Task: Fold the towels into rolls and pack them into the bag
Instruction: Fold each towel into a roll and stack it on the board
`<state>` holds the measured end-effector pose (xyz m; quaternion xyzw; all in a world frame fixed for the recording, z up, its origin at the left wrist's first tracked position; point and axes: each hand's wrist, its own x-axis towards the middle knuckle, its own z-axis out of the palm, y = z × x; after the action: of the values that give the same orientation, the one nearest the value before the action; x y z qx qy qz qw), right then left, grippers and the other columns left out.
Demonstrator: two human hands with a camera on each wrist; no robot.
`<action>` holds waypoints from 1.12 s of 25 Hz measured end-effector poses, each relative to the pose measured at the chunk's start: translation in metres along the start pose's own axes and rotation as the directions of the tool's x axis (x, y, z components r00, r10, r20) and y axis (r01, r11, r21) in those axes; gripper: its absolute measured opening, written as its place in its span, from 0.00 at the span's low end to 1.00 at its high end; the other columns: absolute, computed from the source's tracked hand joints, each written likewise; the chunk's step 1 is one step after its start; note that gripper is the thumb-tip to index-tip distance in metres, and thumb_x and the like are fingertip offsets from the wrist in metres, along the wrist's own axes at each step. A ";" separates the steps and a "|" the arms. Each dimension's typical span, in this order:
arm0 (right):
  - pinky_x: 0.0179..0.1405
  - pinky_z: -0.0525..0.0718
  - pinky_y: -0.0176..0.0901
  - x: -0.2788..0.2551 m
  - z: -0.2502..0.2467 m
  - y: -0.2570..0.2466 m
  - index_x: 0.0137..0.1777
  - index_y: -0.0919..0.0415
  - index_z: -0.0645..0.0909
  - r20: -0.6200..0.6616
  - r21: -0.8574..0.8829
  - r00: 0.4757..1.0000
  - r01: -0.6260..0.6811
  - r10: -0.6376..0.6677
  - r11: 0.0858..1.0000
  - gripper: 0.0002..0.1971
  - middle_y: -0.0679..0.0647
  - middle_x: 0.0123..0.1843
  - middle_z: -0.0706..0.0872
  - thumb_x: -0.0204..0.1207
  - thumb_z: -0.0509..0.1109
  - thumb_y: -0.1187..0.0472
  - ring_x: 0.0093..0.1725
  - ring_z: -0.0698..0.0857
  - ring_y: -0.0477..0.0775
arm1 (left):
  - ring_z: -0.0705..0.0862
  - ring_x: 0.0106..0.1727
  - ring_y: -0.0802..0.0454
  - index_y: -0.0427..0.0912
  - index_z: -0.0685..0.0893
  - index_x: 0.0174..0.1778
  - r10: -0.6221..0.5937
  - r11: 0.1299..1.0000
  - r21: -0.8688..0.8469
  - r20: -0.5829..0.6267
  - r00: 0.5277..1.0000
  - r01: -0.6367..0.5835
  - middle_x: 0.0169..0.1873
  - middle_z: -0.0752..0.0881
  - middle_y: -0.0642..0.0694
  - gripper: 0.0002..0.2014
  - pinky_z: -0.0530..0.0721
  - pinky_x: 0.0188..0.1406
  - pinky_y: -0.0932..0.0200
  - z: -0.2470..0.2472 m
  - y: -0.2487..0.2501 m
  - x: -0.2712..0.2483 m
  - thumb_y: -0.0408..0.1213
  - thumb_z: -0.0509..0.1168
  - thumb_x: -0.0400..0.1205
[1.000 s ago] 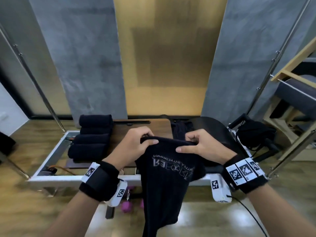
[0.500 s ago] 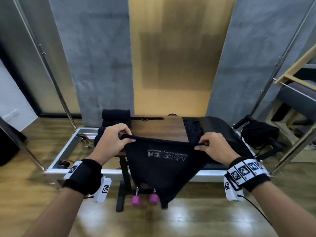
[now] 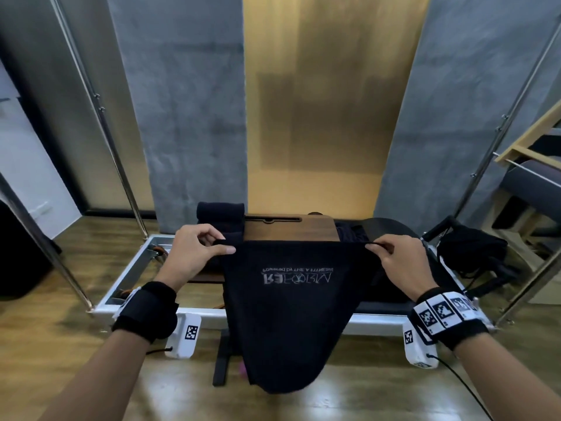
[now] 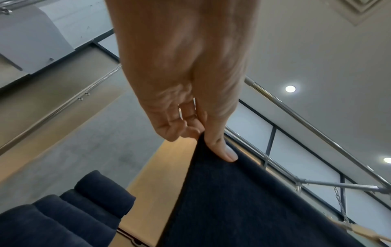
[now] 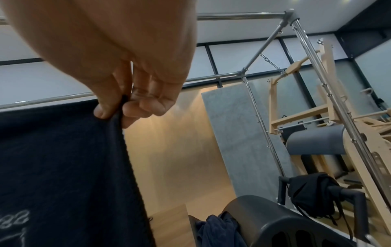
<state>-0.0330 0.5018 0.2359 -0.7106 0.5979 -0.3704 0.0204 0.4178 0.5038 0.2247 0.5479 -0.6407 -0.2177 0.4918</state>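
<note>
Two hands' fingers pinching dark towel point(image 3: 291, 302) corners; black bag point(image 3: 472, 256) right, contents unseen.

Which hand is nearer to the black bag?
Right. The right hand pinches the towel corner just left of the bag; the left hand holds the far corner.

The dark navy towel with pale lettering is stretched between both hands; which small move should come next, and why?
Probably lower the dark navy towel with pale lettering flat onto the brown wooden board. The left hand and right hand each pinch a top corner, so it hangs unfolded and cannot be rolled in the air.
</note>
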 end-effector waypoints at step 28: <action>0.33 0.93 0.47 0.270 0.287 0.135 0.60 0.67 0.78 0.396 0.709 0.624 -0.674 0.674 0.207 0.05 0.72 0.45 0.93 0.91 0.65 0.65 0.39 0.94 0.67 | 0.96 0.46 0.39 0.34 0.80 0.58 -0.656 0.714 -0.546 -0.302 0.692 0.439 0.47 0.91 0.29 0.03 0.94 0.35 0.53 0.230 -0.177 0.291 0.27 0.66 0.91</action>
<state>0.0148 0.1115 0.0995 -0.2834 0.6034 -0.5518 0.5011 0.3288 0.1237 0.0969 0.6299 -0.2353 -0.3527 0.6508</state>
